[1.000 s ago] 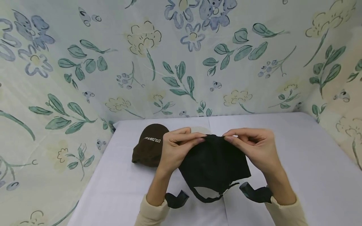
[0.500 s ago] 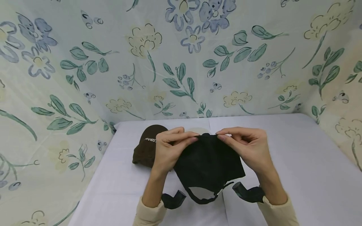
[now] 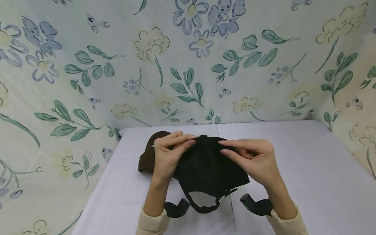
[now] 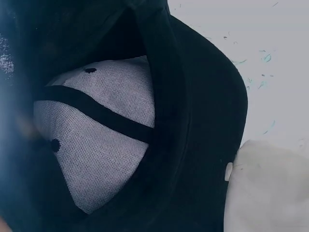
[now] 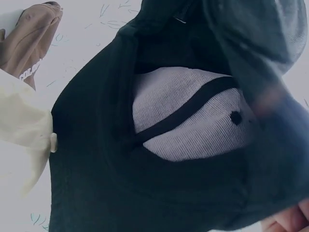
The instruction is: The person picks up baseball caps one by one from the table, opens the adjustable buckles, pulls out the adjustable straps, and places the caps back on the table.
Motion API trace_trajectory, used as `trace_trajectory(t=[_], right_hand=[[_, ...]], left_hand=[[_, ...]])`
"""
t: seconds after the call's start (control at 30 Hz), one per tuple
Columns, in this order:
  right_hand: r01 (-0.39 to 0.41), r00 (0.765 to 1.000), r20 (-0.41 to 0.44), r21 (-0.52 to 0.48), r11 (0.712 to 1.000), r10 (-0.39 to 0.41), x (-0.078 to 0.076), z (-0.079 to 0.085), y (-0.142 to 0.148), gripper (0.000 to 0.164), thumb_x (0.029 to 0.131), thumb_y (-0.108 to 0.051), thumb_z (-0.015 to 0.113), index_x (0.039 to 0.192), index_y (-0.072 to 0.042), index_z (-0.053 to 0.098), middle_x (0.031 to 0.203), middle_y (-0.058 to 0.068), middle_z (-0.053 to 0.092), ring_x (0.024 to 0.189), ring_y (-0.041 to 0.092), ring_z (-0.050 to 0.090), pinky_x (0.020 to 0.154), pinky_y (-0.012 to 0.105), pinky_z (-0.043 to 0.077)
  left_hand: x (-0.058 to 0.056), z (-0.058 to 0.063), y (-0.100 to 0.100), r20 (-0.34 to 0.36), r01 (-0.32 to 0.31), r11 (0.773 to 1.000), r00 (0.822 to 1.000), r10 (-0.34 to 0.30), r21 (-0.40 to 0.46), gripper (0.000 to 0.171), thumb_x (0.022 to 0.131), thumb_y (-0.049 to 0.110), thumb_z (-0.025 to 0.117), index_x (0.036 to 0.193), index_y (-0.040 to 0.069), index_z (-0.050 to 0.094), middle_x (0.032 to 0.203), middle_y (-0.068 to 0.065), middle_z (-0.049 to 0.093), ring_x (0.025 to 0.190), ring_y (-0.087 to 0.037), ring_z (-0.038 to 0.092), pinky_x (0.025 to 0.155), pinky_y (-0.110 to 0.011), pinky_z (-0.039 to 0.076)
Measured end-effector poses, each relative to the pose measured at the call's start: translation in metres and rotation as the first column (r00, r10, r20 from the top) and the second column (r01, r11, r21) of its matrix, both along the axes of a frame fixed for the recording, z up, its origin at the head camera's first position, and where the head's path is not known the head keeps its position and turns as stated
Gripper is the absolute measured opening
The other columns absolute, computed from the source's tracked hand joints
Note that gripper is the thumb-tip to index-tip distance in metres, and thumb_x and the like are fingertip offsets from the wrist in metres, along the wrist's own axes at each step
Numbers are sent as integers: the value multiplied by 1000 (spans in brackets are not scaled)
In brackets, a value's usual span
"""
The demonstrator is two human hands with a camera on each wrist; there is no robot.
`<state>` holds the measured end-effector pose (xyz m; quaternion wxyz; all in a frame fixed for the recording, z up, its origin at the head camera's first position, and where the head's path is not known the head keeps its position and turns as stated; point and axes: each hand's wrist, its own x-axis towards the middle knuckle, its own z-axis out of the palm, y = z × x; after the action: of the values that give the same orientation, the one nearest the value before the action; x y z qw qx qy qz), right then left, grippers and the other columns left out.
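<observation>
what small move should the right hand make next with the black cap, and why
Probably the right hand should close its thumb and forefinger on the crown of the black cap, beside the top button. The left hand pinches the crown on the button's other side, while the right thumb and forefinger stand parted, so a matching pinch would likely steady it.

One black cap (image 3: 210,166), one brown cap (image 3: 147,160) and one cream cap (image 4: 270,188) make three caps at one counter (image 3: 308,176). One left hand (image 3: 168,158) and one right hand (image 3: 257,160) make two hands, with two black wrist devices (image 3: 258,206) and two sleeves (image 3: 152,222).
</observation>
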<state>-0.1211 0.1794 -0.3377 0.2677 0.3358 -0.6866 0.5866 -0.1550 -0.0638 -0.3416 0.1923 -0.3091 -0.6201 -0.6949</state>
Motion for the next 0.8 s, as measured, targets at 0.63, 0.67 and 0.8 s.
trace_trajectory(t=[0.63,0.67,0.8], right_hand=[[-413,903,245,278,867,352,1,-2,14,30,81,10,81,106,-7,81,53,-2,38,46,13,24,43,17,22],[-419,899,263,285,862,350,1,-3,14,29,81,9,81,105,-7,82,53,-1,40,46,13,23,43,17,22],[-439,885,312,308,844,346,1,-3,16,25,82,4,83,103,-9,82,54,0,35,48,9,21,43,17,20]], left_hand=[[-5,1,-14,103,-108,979,990,91,174,19,85,-6,79,94,-21,72,59,3,43,55,-11,31,53,-25,24],[-5,2,-15,109,-117,977,989,98,180,19,85,-6,80,94,-21,72,60,3,44,55,-11,31,54,-25,24],[-6,2,-19,141,-147,966,983,119,212,19,85,-6,80,96,-19,73,64,2,54,59,-11,36,56,-23,29]])
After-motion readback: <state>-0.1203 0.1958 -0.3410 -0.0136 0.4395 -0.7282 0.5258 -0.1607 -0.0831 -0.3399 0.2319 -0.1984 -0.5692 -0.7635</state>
